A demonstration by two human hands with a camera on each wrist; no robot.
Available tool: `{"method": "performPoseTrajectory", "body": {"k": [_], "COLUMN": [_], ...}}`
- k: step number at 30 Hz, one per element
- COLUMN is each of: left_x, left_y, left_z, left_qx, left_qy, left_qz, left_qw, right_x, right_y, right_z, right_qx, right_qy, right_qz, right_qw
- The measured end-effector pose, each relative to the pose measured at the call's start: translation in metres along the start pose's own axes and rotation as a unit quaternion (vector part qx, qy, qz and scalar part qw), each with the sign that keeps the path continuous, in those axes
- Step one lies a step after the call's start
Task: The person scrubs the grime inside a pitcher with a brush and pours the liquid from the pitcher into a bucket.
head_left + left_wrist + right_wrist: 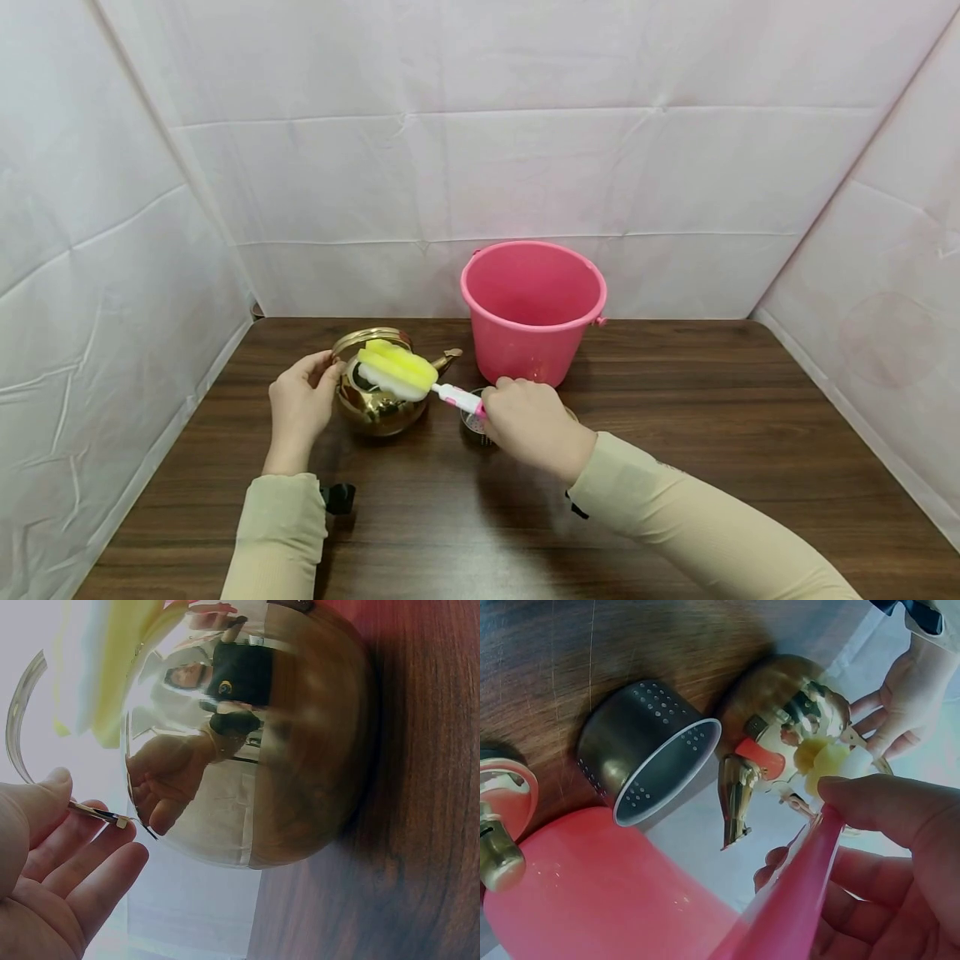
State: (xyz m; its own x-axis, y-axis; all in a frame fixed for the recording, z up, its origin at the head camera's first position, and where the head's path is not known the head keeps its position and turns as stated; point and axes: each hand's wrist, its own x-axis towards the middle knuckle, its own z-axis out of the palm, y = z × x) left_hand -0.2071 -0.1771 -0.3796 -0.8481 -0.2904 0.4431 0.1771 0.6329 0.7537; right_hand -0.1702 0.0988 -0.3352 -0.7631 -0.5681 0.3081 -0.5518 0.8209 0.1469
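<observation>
Gold kettle (382, 417) stands upright on table (675, 467), L of centre, opening uncovered, spout (447, 360) toward pink bucket (528, 354). L hand (303, 404) pinches kettle handle (22, 712) btwn thumb & fingertips; remaining fingers loosely extended. R hand (536, 425) grasps brush (457, 398), fingers wrapped round its pink-white grip; sponge head (397, 371) is at kettle opening, contact n/c (cannot tell). Risks, in my judgement: kettle may tip or swivel if brush is pushed hard, L hand having only a light pinch & no hold on the body; sponge may jam, looking bulky vs. opening; handle arch may foul it if angle is poor. Perforated strainer (649, 754) sits btwn kettle & bucket, partly under brush/R hand: a low R wrist could knock it. Gold lid (499, 799) lies beyond strainer, near bucket, same exposure. Bucket, just behind, limits R hand's room fwd.
</observation>
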Motion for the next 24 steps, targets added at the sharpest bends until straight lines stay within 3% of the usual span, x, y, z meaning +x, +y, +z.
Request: {"method": "performPoseTrajectory", "body": {"k": [8,14,24], "left_x": [0.0,-0.001,0.0], "left_y": [-0.001,0.0,-0.001], "left_z": [0.0,-0.001,-0.001], "left_qx": [-0.011,-0.016,0.004], "left_qy": [0.001,-0.005,-0.001], "left_qz": [0.011,0.0,0.004], "left_qw": [0.9999,0.9999,1.0], "right_x": [0.003,0.007,0.016], "right_y": [0.0,0.001,0.002], "right_z": [-0.003,-0.007,-0.021], "right_qx": [-0.002,-0.012,-0.025], "right_qy": [-0.002,-0.009,-0.034], "right_qz": [0.002,0.001,-0.009], "right_qw": [1.0,1.0,0.999]}}
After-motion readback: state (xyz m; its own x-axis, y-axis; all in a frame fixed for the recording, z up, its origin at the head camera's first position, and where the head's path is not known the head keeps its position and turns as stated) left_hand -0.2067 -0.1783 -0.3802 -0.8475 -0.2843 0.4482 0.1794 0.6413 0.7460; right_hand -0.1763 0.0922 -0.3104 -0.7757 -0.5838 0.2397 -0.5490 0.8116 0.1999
